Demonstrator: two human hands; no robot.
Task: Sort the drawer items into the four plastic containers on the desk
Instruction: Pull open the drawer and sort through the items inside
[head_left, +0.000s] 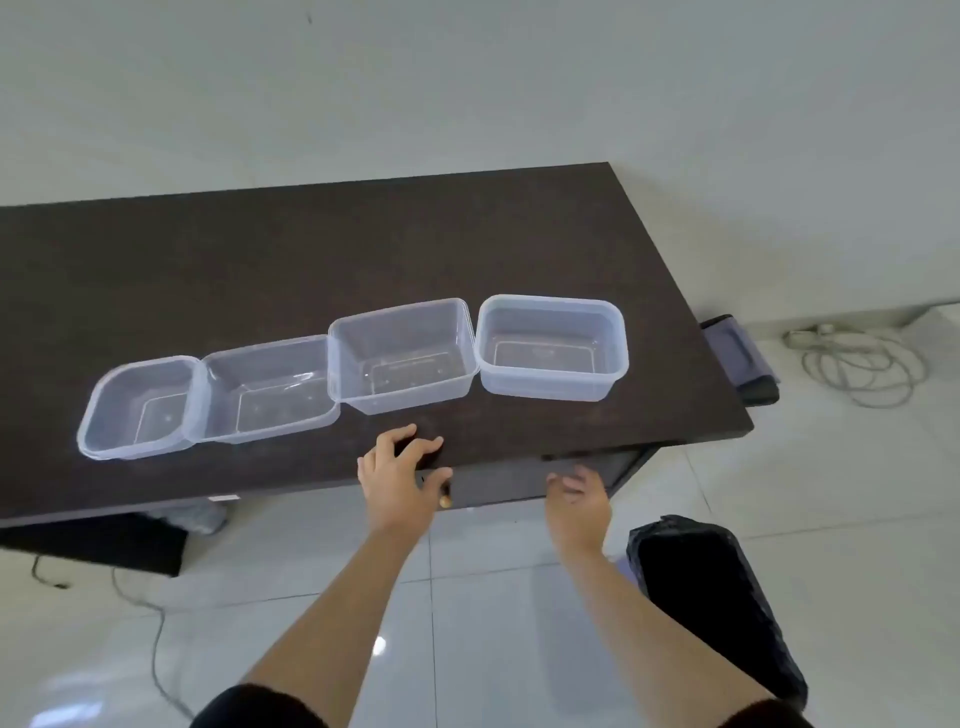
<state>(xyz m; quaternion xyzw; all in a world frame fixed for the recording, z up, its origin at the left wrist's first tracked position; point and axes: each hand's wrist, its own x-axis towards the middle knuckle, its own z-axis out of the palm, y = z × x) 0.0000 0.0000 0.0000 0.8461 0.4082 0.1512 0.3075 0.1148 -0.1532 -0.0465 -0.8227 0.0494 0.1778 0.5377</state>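
Observation:
Four clear plastic containers stand in a row on the dark desk (311, 260), all empty: the far-left one (136, 410), the second (267, 389), the third (402, 356) and the right one (550, 345). The drawer front (498, 480) sits under the desk's front edge, closed, with a small brass knob (445, 500). My left hand (400, 478) hovers at the desk edge just above that knob, fingers spread, holding nothing. My right hand (579, 501) is in front of the drawer face, fingers loosely apart and empty. The drawer items are hidden.
A bin with a black liner (711, 597) stands on the tiled floor by my right arm. A grey object (737, 358) hangs off the desk's right end. Coiled white cable (857, 369) lies on the floor at right; thin cables (156, 649) trail at left.

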